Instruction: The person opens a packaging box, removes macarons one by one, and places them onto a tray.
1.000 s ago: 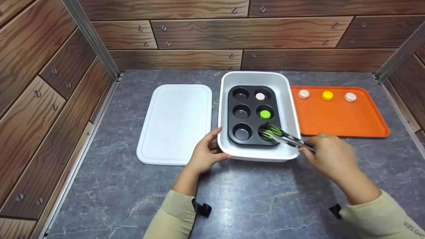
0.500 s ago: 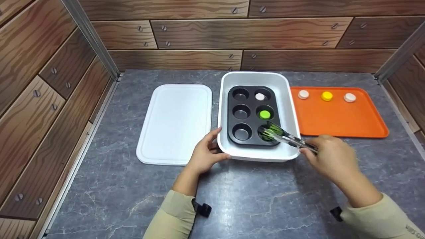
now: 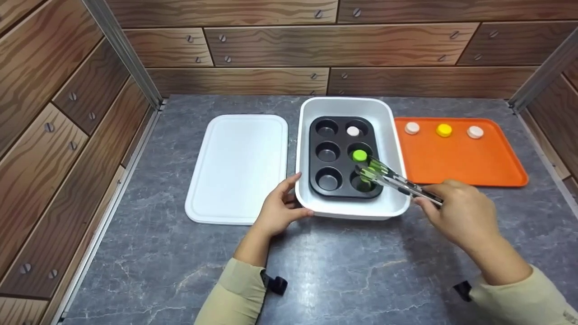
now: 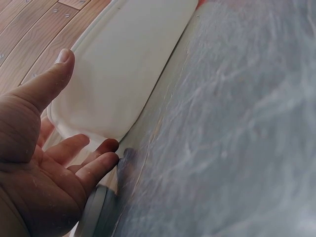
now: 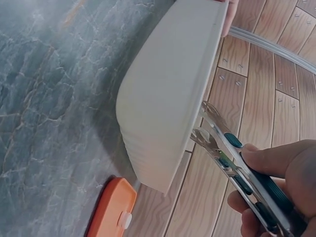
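Observation:
Resting at the near left corner of a white plastic bin point(image 3: 397, 198) is my left hand point(image 3: 280, 205), its fingers along the left wall and its thumb along the near rim. A black six-cup muffin tin point(image 3: 343, 178) lies inside the bin. My right hand point(image 3: 463, 216) grips metal tongs point(image 3: 402, 183); their tips are spread over the near right cup, which they partly cover. Green shows around these tips. A green cap point(image 3: 360, 155) sits in the middle right cup and a pale pink cap point(image 3: 352, 131) in the far right one. The left cups hold nothing.
An orange tray point(image 3: 465, 158) right of the bin carries a yellow cap point(image 3: 444, 130) between two pale caps, one a whitish cap point(image 3: 475, 132). To the left lies a flat white lid point(image 3: 239, 167). Wood-patterned walls point(image 3: 334, 45) enclose the grey table point(image 3: 334, 271).
My right hand has shifted right and slightly back, lifting the tongs' tips up and rightward from the near right cup. My left hand and the bin have stayed in place.

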Demonstrator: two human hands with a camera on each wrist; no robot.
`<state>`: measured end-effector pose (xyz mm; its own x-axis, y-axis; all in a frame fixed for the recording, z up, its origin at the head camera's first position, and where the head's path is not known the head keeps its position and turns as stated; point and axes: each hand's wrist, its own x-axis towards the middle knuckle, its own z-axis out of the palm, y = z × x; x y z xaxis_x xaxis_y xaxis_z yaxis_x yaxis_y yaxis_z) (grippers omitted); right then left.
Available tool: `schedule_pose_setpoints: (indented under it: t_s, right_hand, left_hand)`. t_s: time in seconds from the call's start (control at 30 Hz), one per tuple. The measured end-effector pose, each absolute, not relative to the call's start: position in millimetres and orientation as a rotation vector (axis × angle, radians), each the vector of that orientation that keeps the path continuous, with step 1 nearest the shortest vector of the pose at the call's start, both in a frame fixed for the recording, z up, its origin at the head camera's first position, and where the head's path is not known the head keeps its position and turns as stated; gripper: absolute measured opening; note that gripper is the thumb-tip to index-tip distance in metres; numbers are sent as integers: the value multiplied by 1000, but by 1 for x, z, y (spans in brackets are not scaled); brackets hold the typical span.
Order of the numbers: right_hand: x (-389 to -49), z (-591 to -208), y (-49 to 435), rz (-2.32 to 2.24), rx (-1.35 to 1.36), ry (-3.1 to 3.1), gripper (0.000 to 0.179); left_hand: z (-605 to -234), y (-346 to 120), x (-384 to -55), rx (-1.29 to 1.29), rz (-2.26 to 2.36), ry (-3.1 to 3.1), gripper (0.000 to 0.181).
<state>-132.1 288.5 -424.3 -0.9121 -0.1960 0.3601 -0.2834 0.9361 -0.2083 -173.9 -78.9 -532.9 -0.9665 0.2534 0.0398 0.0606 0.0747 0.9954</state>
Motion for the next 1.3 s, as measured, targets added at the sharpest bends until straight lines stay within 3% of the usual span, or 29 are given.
schedule_pose_setpoints:
  t_s: [0.6, 1.3]
  right_hand:
    - [-135, -413, 301, 354, 352, -2610, 27]
    - [-139, -404, 337, 292, 58, -2709, 32]
  left_hand:
    - [-536, -80, -174, 333, 2022, 2197, 99]
    - [-537, -80, -175, 342, 2040, 2172, 97]
